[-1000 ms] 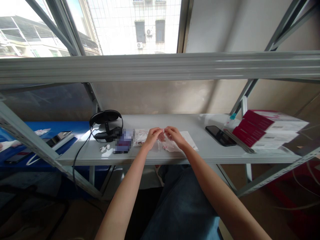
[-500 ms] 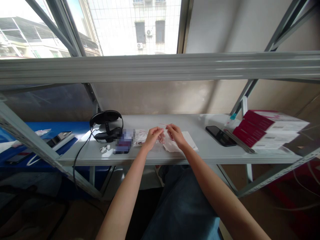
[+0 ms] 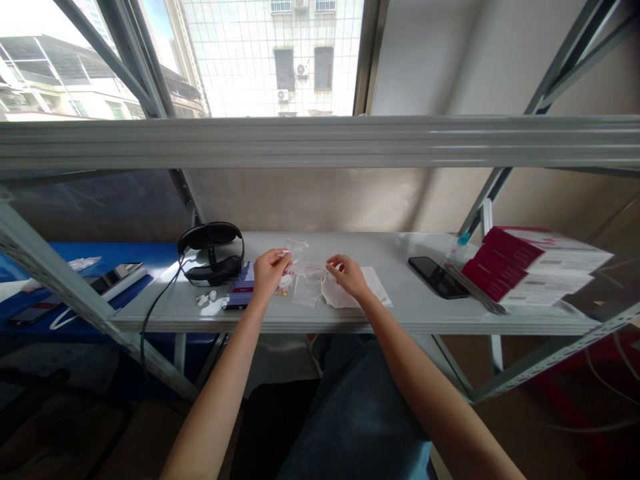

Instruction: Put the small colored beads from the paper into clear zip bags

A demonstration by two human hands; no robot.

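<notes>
My left hand (image 3: 270, 270) pinches the edge of a small clear zip bag (image 3: 299, 250), which has a thin red line along its top. Under that bag, another clear zip bag (image 3: 307, 292) lies flat on the table. Small coloured bits in clear plastic (image 3: 284, 288) show beside my left hand, partly covered by it. My right hand (image 3: 347, 274) hovers over a white sheet of paper (image 3: 377, 287), fingers bent and slightly apart, with nothing visible in them.
Black headphones (image 3: 213, 257), white earbuds (image 3: 207, 298) and a partly blurred purple item (image 3: 241, 290) lie to the left. A black phone (image 3: 439, 277), a small bottle with a teal cap (image 3: 460, 245) and stacked red-and-white boxes (image 3: 530, 267) stand right. A metal beam (image 3: 320, 141) crosses ahead.
My hands have moved apart from their close position. The left went left with a zip bag; the flat zip bag between them now shows clearly. The view has tilted slightly.
</notes>
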